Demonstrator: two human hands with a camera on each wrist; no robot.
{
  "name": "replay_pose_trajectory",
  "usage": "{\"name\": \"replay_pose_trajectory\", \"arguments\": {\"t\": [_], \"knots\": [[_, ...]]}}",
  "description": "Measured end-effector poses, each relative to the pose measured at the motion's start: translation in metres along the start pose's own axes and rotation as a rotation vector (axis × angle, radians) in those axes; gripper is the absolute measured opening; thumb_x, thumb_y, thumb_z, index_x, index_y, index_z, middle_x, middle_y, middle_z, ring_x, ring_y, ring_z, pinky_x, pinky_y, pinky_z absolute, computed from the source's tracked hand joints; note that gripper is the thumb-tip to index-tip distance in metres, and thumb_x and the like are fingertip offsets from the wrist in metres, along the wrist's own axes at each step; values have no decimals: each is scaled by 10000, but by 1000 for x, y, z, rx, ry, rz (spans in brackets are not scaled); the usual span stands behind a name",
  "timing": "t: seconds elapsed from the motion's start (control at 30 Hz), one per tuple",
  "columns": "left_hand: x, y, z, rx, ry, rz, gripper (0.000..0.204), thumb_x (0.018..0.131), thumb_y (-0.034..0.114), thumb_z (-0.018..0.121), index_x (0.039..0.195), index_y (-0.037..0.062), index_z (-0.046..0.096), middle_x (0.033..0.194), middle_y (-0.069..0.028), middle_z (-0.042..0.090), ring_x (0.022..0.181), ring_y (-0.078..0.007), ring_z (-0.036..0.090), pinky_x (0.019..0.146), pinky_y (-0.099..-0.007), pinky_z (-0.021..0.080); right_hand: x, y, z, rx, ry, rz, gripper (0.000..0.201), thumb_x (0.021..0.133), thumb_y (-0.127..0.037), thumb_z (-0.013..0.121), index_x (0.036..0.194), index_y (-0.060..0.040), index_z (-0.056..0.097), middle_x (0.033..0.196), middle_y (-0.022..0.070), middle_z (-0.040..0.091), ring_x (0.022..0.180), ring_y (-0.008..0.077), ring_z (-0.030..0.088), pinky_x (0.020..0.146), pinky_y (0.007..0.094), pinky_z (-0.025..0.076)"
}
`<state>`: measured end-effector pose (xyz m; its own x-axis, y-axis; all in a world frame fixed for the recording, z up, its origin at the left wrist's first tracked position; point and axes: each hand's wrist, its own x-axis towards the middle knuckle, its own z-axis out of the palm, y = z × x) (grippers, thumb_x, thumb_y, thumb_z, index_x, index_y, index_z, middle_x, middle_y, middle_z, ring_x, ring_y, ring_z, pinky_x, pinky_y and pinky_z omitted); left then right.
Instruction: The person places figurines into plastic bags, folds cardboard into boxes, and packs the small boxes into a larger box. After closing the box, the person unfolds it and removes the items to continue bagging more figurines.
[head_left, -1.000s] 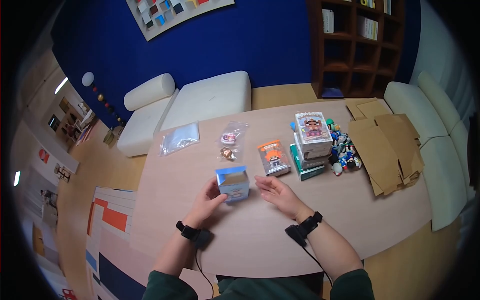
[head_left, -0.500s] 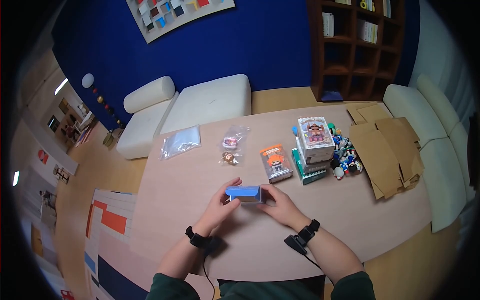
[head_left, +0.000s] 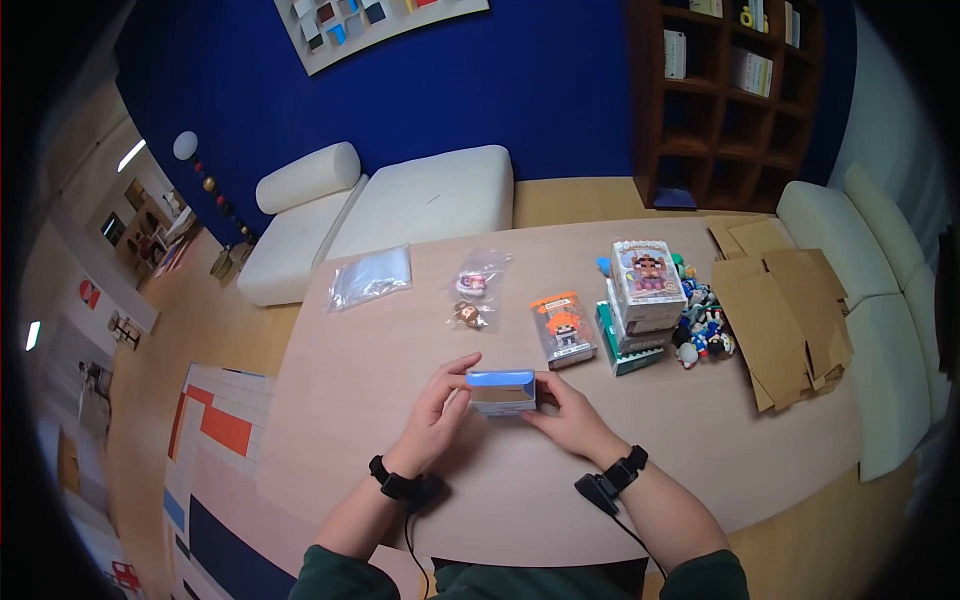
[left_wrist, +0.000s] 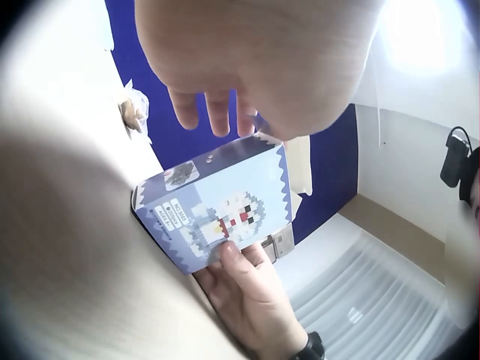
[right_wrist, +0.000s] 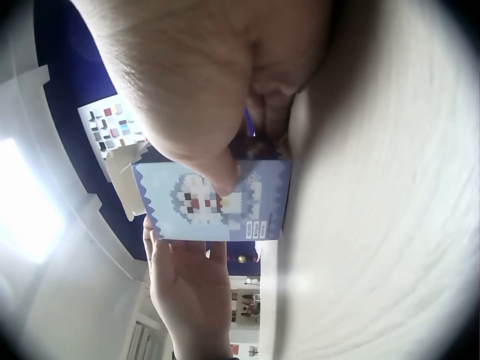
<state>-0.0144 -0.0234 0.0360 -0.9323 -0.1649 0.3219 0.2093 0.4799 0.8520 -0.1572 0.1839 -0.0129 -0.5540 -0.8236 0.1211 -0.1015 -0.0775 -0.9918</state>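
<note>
A light-blue box [head_left: 501, 395] with a pixel-style figure on its face stands near the table's front, its cream flap [right_wrist: 126, 180] sticking out. My right hand [head_left: 575, 418] grips one side, thumb on the printed face [right_wrist: 206, 214] in the right wrist view. On the other side, my left hand [head_left: 432, 418] is beside the box with fingers extended; the right wrist view shows its fingers [right_wrist: 176, 247] at the box's side. In the left wrist view the left hand [left_wrist: 255, 60] hangs over the box [left_wrist: 225, 214]; whether it touches is unclear.
Beyond the box lie clear bags [head_left: 370, 278], two small bagged figures [head_left: 470, 285] and an orange-printed box [head_left: 564, 330]. To the right are stacked boxes [head_left: 646, 285], a pile of small figures [head_left: 705, 330] and flat brown cardboard [head_left: 785, 310].
The box has moved right and turned in the hands. My right hand, apart from it before, has taken hold of it; my left hand has loosened its grip and its fingers have straightened.
</note>
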Motion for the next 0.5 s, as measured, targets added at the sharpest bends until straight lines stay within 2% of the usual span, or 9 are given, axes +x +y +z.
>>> {"name": "replay_pose_trajectory", "arguments": {"t": [0.1, 0.13, 0.17, 0.23, 0.27, 0.33, 0.4, 0.43, 0.5], "knots": [[-1, 0, 4, 57, -74, 15, 439, 1030, 124, 550, 1454, 43, 470, 1483, -156, 469, 1382, -284, 467, 1159, -401, 355, 2, 2, -1, 34, -35, 51, 560, 912, -5, 717, 1406, -19, 453, 1384, 154, 570, 1326, 245, 549, 1118, 375, 450], [5, 5, 4, 107, -108, 39, 643, 984, 106, 645, 1561, 82, 361, 1494, -158, 457, 1390, -302, 453, 1158, -408, 359, 2, 0, 0, 31, -43, 50, 560, 912, -5, 717, 1406, -19, 453, 1384, 154, 570, 1326, 245, 549, 1118, 375, 450], [9, 7, 5, 106, -99, 39, 643, 984, 106, 645, 1561, 82, 361, 1494, -158, 457, 1390, -302, 453, 1158, -408, 359, 2, -2, 0, 30, -37, 50, 549, 915, -46, 723, 1399, -16, 463, 1374, 168, 575, 1306, 261, 566, 1101, 373, 459], [16, 9, 9, 85, -119, -167, 752, 926, 95, 735, 1571, 105, 350, 1506, -156, 448, 1395, -294, 449, 1145, -410, 382, 2, -1, 0, 21, -33, 52, 542, 919, -86, 729, 1391, -13, 474, 1364, 183, 581, 1286, 276, 583, 1084, 372, 469], [16, 7, 11, 79, -114, -163, 752, 926, 95, 735, 1571, 105, 350, 1506, -156, 448, 1395, -294, 449, 1145, -410, 382, 2, 5, 0, 18, -11, 28, 550, 919, -74, 719, 1406, -22, 469, 1416, 195, 520, 1317, 287, 548, 1086, 374, 468], [17, 0, 16, -70, -69, -180, 802, 908, 69, 750, 1586, 150, 329, 1470, -156, 471, 1291, -265, 535, 978, -358, 513, 1, 2, 1, 9, 19, 7, 558, 920, -62, 709, 1420, -31, 464, 1468, 207, 460, 1349, 298, 514, 1089, 376, 468], [17, -3, 22, -68, -68, -162, 790, 912, 59, 743, 1583, 156, 337, 1456, -151, 482, 1248, -244, 550, 933, -346, 526, -4, -15, 7, -146, 286, -361, 546, 916, -58, 695, 1424, -99, 501, 1552, 210, 317, 1403, 351, 429, 1110, 408, 450], [17, -3, 25, -57, -60, -144, 778, 917, 48, 737, 1579, 163, 345, 1443, -147, 492, 1206, -222, 565, 887, -334, 539, -4, -17, 4, -152, 290, -357, 546, 916, -58, 695, 1424, -99, 501, 1552, 210, 317, 1403, 351, 429, 1110, 408, 450], [16, 2, 28, -15, -76, -129, 777, 913, 49, 741, 1576, 165, 352, 1430, -145, 504, 1146, -212, 588, 839, -322, 544, -5, -19, -1, -568, 173, -525, 509, 897, -68, 707, 1377, -169, 570, 1585, 210, 252, 1418, 404, 383, 1121, 445, 430]]}}
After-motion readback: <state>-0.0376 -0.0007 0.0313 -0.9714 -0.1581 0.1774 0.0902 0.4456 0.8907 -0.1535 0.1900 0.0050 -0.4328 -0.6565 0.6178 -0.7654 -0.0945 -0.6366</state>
